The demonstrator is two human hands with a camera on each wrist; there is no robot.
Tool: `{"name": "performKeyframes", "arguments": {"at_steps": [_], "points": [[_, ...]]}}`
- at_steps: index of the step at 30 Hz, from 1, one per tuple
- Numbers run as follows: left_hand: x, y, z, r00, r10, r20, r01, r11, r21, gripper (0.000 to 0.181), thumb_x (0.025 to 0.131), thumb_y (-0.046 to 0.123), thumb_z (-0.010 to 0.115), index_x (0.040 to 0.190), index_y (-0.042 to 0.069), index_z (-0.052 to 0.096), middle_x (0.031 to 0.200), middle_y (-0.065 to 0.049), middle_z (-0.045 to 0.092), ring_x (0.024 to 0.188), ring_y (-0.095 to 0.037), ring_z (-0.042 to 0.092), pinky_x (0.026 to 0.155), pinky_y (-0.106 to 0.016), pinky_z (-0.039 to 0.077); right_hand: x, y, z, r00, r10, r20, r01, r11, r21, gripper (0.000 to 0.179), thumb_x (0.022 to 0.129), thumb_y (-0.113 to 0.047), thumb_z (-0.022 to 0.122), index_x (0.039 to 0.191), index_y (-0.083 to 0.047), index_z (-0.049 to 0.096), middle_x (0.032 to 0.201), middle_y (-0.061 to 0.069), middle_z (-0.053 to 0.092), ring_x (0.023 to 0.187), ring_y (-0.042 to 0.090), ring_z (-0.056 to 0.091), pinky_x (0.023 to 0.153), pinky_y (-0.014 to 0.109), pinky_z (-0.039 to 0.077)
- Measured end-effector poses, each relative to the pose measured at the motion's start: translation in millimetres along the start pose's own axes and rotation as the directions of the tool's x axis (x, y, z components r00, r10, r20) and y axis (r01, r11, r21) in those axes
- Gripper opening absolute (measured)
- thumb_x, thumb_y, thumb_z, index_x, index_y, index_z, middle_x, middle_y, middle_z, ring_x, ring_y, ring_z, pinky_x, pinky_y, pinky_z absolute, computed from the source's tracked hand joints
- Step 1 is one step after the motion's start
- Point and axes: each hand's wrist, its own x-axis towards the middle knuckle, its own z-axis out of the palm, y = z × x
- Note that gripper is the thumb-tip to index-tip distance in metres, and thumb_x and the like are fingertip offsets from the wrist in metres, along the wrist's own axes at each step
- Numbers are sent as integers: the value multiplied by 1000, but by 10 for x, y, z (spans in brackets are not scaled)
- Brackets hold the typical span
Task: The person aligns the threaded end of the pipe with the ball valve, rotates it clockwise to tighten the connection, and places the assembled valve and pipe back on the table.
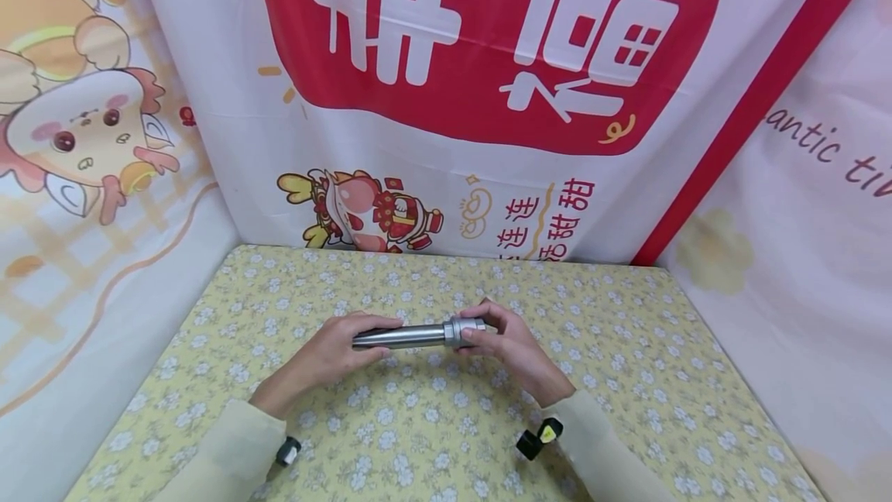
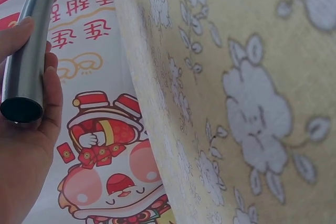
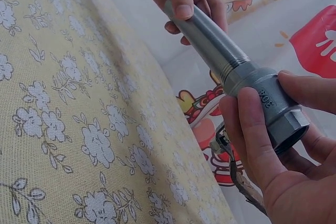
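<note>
A smooth steel pipe (image 1: 407,337) is held above the tabletop, roughly level in the head view. My left hand (image 1: 340,347) grips its plain end, thumb on one side and fingers on the other. The left wrist view shows that end's dark round opening (image 2: 22,109). On the pipe's threaded end sits a metal ball valve (image 3: 269,92) marked 304; a few threads still show beside it. My right hand (image 1: 517,347) holds the valve body between thumb and fingers. A narrow lever handle (image 3: 234,169) hangs from the valve, partly behind the right fingers.
A yellow floral cloth (image 1: 432,440) covers the table. White printed curtains (image 1: 390,138) stand along the back and both sides. Dark straps with small devices (image 1: 540,438) are on the wrists, over pale sleeves (image 1: 599,440).
</note>
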Motion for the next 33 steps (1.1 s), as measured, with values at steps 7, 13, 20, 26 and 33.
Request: {"name": "performKeyframes", "arguments": {"at_steps": [7, 13, 20, 26, 33], "points": [[4, -17, 6, 1000, 17, 6, -17, 1000, -16, 46, 98, 14, 84, 142, 21, 74, 136, -5, 77, 112, -20, 77, 94, -39, 64, 5, 8, -6, 1000, 5, -2, -5, 1000, -4, 45, 102, -23, 80, 139, -3, 65, 145, 18, 56, 119, 33, 71, 100, 46, 64], [14, -20, 0, 999, -3, 34, 5, 999, -45, 46, 100, 16, 81, 144, 24, 72, 139, -6, 75, 110, -16, 76, 93, -35, 63, 10, 11, -11, 1000, 3, -6, -3, 1000, -9, 44, 102, -23, 80, 139, -3, 65, 144, 18, 58, 121, 34, 68, 102, 48, 63], [24, -27, -9, 996, -49, 71, 55, 994, -89, 38, 108, 24, 72, 145, 25, 72, 139, -7, 74, 93, -9, 68, 82, -29, 58, 13, 11, -12, 1000, 2, -4, -2, 1000, -11, 44, 103, -21, 79, 140, -3, 65, 144, 19, 57, 120, 33, 69, 101, 46, 64], [24, -32, -18, 995, -62, 84, 70, 993, -96, 36, 110, 29, 69, 146, 24, 71, 139, -8, 74, 89, -9, 66, 79, -27, 57, 24, 22, -13, 1000, -3, 2, 3, 1000, -2, 43, 103, -20, 79, 139, -3, 65, 145, 19, 56, 121, 33, 69, 102, 48, 63], [28, -42, 4, 997, -38, 66, 44, 995, -88, 37, 108, 23, 72, 145, 24, 72, 140, -6, 74, 97, -9, 68, 84, -29, 59, 13, 23, -15, 1000, 5, -5, -5, 1000, -6, 43, 102, -21, 80, 139, -4, 65, 144, 18, 56, 120, 34, 70, 104, 54, 61]]}}
